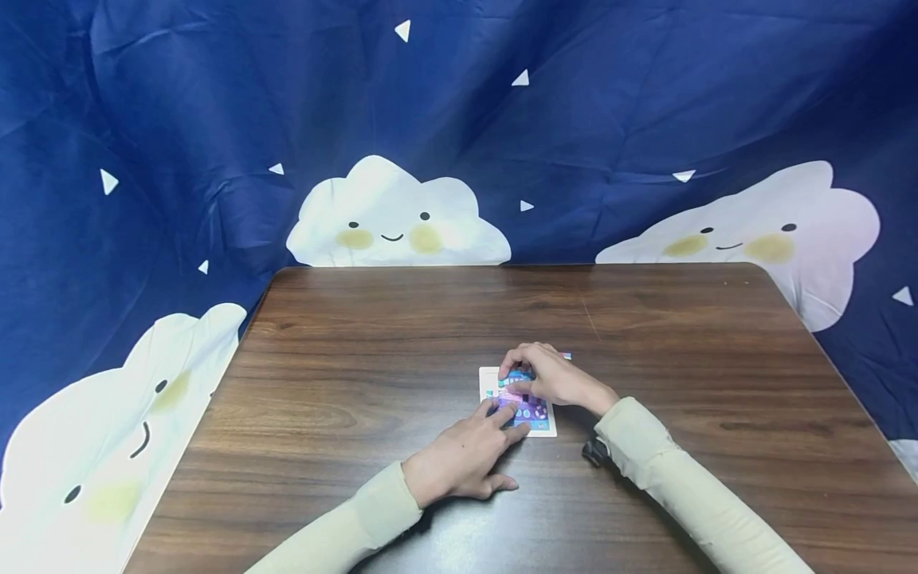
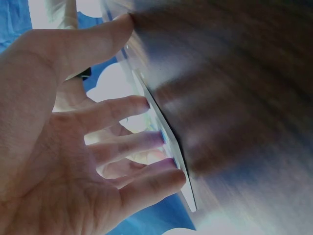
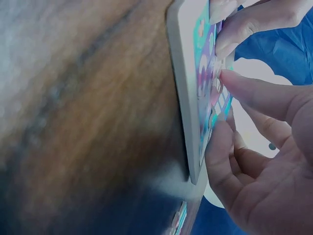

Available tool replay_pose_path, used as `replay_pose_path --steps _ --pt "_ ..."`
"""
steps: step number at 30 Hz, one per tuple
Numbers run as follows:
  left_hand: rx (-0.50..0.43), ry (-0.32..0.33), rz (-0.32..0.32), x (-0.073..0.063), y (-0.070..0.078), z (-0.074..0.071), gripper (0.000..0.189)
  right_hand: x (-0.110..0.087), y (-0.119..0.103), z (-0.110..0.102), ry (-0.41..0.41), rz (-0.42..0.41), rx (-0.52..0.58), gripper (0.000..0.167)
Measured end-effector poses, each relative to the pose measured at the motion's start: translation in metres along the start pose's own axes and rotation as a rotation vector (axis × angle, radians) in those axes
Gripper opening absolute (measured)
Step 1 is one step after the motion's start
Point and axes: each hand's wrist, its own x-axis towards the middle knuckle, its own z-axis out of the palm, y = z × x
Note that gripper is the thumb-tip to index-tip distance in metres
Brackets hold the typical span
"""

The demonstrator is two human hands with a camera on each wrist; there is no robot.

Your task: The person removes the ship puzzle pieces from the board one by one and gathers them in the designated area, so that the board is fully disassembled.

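Observation:
A white-bordered puzzle board [image 1: 489, 375] with a purple, pink and teal picture lies flat on the table. My left hand [image 1: 469, 454] is spread at its near left side, fingers fairly straight. In the left wrist view, the fingertips [image 2: 155, 139] press on the board's face while the thumb stays off it. The right hand [image 1: 548, 375] reaches over the far part of the board. Its thumb and curled fingers pinch a thin picture piece [image 3: 222, 103] against the board's surface, seen in the right wrist view. Fingers partly hide the piece's outline.
A small colourful flat piece [image 1: 567, 355] lies on the table just beyond the right hand. Brown wood grain covers the table [image 1: 344, 343]. Behind it hangs a blue cloth [image 1: 459, 96] with smiling clouds. A black object [image 1: 594, 452] shows under the right cuff.

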Motion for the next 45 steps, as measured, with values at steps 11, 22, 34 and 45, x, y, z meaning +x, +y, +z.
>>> replay_pose_path --steps 11,22,34,45 --pt "-0.015 -0.004 -0.006 0.001 -0.001 0.001 0.08 0.0 0.004 -0.004 0.001 0.016 0.111 0.017" --pt "-0.029 -0.012 -0.011 0.002 -0.002 0.0 0.08 -0.014 0.022 -0.026 0.059 0.087 0.135 0.022" --pt "-0.051 -0.003 -0.016 0.002 -0.003 -0.001 0.081 -0.035 0.045 -0.042 0.167 0.25 0.205 0.009" --pt "-0.07 -0.015 -0.016 0.001 -0.002 -0.001 0.081 -0.056 0.062 -0.056 0.207 0.358 0.151 0.014"
